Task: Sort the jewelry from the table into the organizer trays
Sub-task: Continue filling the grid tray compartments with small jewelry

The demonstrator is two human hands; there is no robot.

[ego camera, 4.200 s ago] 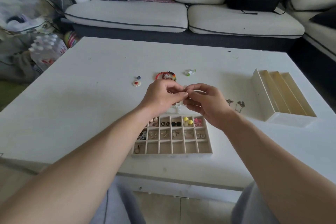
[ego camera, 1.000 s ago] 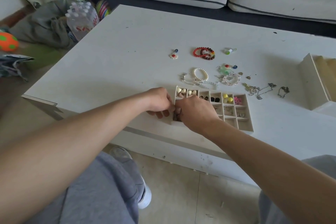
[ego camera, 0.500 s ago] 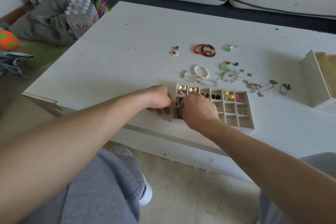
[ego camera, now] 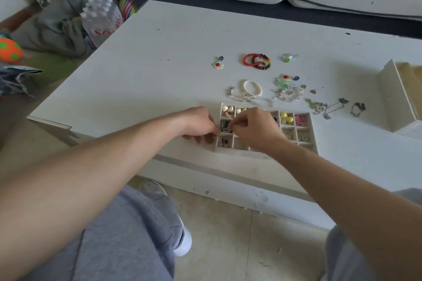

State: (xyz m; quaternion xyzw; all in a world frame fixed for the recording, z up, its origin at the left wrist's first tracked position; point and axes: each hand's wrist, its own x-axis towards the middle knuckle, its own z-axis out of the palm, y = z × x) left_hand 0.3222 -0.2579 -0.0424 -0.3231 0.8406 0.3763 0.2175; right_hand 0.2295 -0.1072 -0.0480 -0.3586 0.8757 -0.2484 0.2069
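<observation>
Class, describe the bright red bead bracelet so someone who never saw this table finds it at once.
On the white table, look beyond the compartment tray to the far row of loose jewelry. In its middle, between a flower earring and a greenish piece, lies the bright red bracelet; the darker bracelet overlapping it carries rainbow beads, this one none.

We see the compartment tray (ego camera: 313,137) at the surface's near edge, its cells holding cream hearts (ego camera: 227,108), yellow beads (ego camera: 286,117) and a pink piece (ego camera: 300,120). The right hand (ego camera: 255,128) pinches a dark piece (ego camera: 225,126) over a left cell. Beyond the tray lie a pearl bracelet (ego camera: 251,88), red bead bracelets (ego camera: 257,61) and a flower earring (ego camera: 217,64). Thin chains (ego camera: 324,106) lie to the right, near the slotted tray (ego camera: 392,98).
</observation>
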